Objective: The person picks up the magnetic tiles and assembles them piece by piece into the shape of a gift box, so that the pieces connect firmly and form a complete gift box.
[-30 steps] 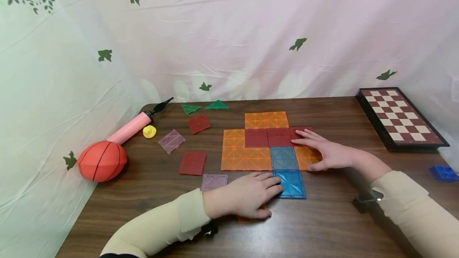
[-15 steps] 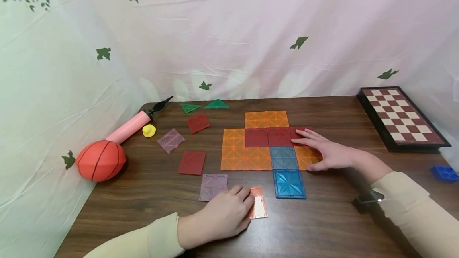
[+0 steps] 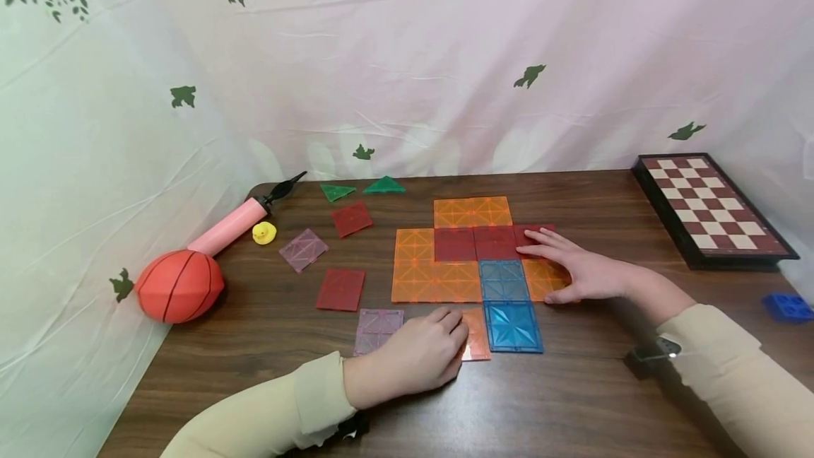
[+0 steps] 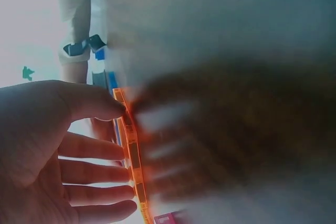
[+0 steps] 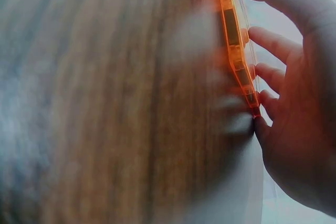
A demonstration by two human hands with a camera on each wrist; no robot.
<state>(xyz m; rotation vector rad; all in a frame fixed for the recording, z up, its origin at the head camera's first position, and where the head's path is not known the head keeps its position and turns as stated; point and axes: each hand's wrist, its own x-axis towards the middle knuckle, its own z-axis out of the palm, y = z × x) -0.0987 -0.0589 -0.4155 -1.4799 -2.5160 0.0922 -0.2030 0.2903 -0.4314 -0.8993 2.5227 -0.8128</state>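
Head view shows the left hand (image 3: 413, 355) palm down over a translucent orange square plastic tile (image 3: 478, 342) that lies flat on the dark brown wood-grain table (image 3: 591, 401), just beside the left edge of a bright blue translucent square tile (image 3: 514, 328); I cannot tell whether the two edges touch. Seen from the left wrist, its fingers are extended, the tips and thumb touching the tile without curling round it. The right hand (image 3: 581, 267) is spread and relaxed, grasping nothing, fingertips resting on the right end of a row of dark red translucent square tiles (image 3: 454, 244), its thumb at a flat orange square tile (image 3: 540, 276) below them. Above the bright blue tile and touching it sits a grey-blue translucent square tile (image 3: 502, 280), with flat orange squares (image 3: 413, 267) to its left. A pale purple translucent square tile (image 3: 375, 325) lies near the left hand, partly hidden by it.
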